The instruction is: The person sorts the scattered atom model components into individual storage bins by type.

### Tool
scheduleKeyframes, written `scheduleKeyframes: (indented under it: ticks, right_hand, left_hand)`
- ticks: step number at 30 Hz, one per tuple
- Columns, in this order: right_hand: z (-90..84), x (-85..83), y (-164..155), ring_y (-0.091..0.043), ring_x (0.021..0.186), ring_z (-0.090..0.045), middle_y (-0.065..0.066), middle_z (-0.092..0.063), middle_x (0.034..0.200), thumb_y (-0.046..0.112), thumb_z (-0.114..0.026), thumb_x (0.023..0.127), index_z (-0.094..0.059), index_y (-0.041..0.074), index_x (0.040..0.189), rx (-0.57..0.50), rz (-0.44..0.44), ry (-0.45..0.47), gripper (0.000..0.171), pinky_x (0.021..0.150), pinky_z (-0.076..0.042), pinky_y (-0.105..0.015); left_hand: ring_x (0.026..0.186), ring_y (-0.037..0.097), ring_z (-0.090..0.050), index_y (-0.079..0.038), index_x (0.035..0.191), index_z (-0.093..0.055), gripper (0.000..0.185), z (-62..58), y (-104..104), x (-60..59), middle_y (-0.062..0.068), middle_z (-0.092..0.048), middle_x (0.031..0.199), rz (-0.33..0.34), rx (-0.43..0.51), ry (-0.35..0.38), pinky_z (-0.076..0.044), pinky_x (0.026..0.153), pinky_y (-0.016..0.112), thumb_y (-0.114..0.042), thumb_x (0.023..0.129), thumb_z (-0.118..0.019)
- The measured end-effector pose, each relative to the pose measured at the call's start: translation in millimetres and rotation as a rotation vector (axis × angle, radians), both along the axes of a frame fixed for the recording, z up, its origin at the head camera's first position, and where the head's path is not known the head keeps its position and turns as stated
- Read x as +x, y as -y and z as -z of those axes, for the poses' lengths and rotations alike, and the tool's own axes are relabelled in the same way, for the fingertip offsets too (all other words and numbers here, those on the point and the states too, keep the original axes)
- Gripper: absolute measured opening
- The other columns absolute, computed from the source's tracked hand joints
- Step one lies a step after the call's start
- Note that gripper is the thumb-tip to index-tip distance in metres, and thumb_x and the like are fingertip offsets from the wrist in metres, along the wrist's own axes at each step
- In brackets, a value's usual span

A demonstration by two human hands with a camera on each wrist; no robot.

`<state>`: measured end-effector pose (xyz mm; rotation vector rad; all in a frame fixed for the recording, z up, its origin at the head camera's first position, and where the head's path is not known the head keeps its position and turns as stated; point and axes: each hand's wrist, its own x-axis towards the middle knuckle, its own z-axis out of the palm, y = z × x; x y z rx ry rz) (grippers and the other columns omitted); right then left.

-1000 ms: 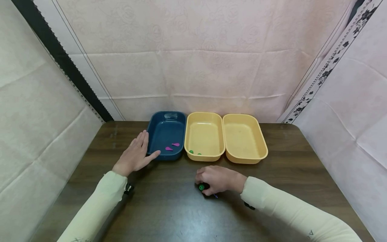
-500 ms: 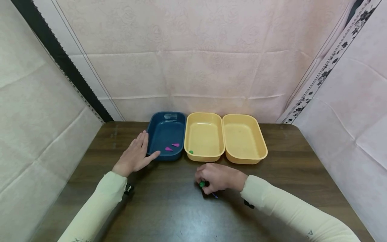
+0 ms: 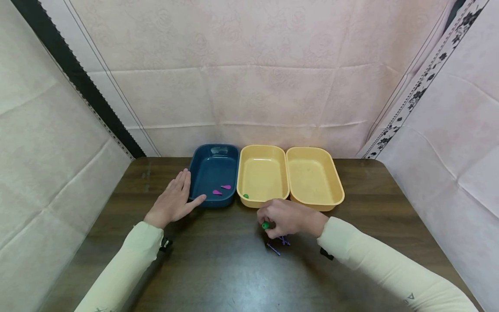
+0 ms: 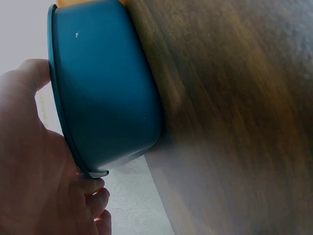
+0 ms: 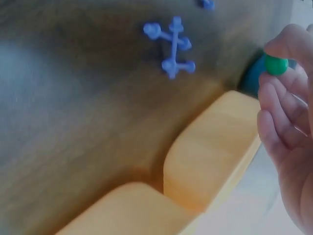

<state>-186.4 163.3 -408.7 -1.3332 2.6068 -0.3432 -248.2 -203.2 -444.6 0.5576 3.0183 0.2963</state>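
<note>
While my right hand [image 3: 286,219] pinches a small green bead [image 3: 265,225] between thumb and fingertips, just off the worktop [image 3: 218,268] and close to the near wall of the middle yellow tray [image 3: 263,175], my left hand [image 3: 173,201] rests flat, fingers straight, against the near left corner of the blue tray [image 3: 214,173], steadying it. I judge the step in hand to be the carry: the bead is picked up and raised, not yet over a tray. One green bead [image 3: 245,196] lies in the near left corner of that middle tray, and two pink pieces [image 3: 220,190] lie in the blue one, so the next move, as I read it, calls for lifting over the yellow rim and letting go above the floor of the tray. Small purple pieces [image 3: 278,245] lie on the worktop just under my right hand. The right-hand yellow tray [image 3: 315,177] stands at the back edge, touching the middle one.
</note>
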Motion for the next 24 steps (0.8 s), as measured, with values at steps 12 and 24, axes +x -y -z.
scheduleKeyframes:
  ticks: [12, 24]
  right_hand:
    - [-19.1, -12.2, -15.9, -0.011, 0.078, -0.062, 0.005, -0.065, 0.088, 0.015, -0.08, 0.087, -0.071, 0.016, 0.093, -0.049, 0.04, -0.051, 0.011, 0.069, -0.052, -0.016]
    - [-29.0, -29.2, -32.2, -0.019, 0.081, -0.067, 0.0, -0.067, 0.086, 0.008, -0.077, 0.085, -0.069, 0.014, 0.085, -0.09, 0.078, -0.066, 0.011, 0.074, -0.056, -0.023]
  left_hand:
    - [0.163, 0.048, -0.011, 0.007, 0.166, -0.007, 0.106, 0.2, 0.8, 0.2, 0.027, -0.006, 0.176, 0.003, 0.008, -0.004, -0.015, 0.132, 0.062, -0.071, 0.103, -0.041]
    - [0.163, 0.048, -0.01, 0.005, 0.167, -0.006, 0.106, 0.8, 2.1, 2.5, 0.025, -0.005, 0.177, 0.009, 0.014, -0.008, -0.015, 0.133, 0.06, -0.073, 0.103, -0.039]
